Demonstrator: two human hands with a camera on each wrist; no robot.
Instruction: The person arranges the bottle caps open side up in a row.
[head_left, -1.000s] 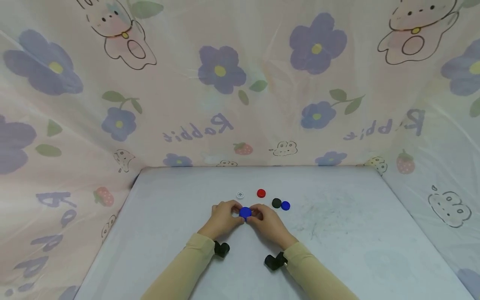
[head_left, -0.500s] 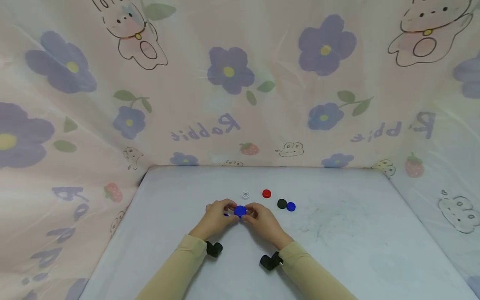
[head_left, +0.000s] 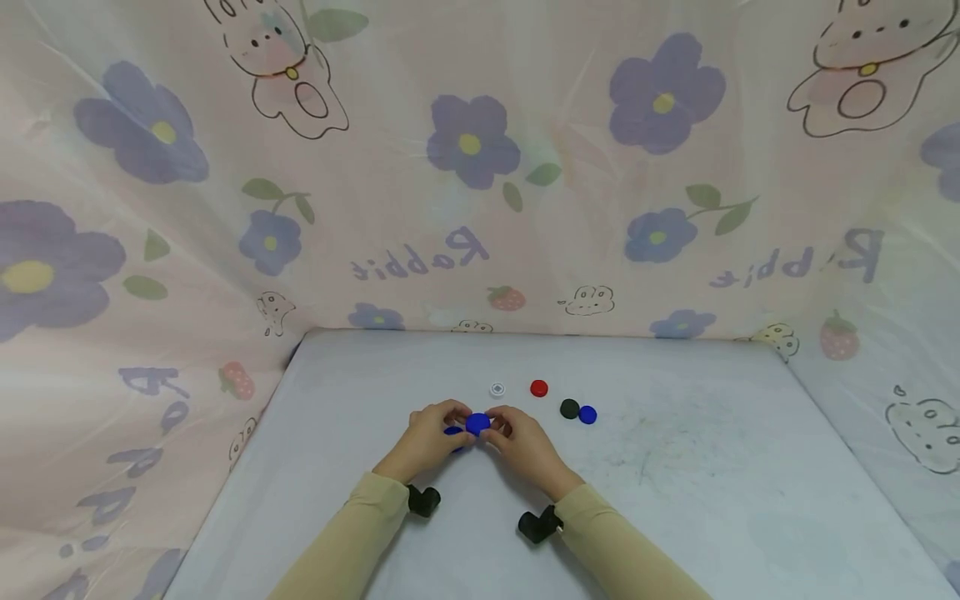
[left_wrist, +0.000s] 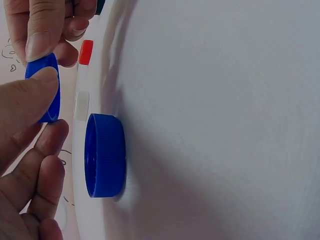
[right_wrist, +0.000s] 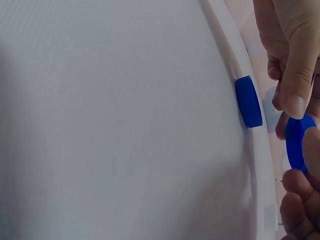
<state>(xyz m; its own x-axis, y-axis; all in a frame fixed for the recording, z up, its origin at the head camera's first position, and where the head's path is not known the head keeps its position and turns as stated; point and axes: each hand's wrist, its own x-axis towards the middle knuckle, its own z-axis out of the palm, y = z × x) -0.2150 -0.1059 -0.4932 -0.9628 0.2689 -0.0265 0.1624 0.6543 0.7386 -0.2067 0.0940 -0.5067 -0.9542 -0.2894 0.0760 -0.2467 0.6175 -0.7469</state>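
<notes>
A blue bottle cap [head_left: 477, 423] is held up off the table between both hands. My left hand [head_left: 427, 440] pinches it from the left, its thumb across the cap in the left wrist view. My right hand [head_left: 528, 442] grips the opposite edge with thumb and fingers. A second blue bottle cap [left_wrist: 107, 157] lies on the table with its hollow side up, just below the left hand. In the head view that one is partly hidden behind the left fingers. The right wrist view shows the held cap [right_wrist: 297, 140] edge-on, largely covered by fingers.
Farther back on the white table [head_left: 697, 467] lie a white cap [head_left: 497, 389], a red cap [head_left: 539, 388], and a black cap [head_left: 570, 409] touching another blue cap [head_left: 588, 415]. A patterned curtain [head_left: 555, 225] hangs behind and at both sides.
Both hands have shifted left over the table with the held cap. The second blue cap, hidden earlier, has come into view by the left fingers. The head view has turned slightly left.
</notes>
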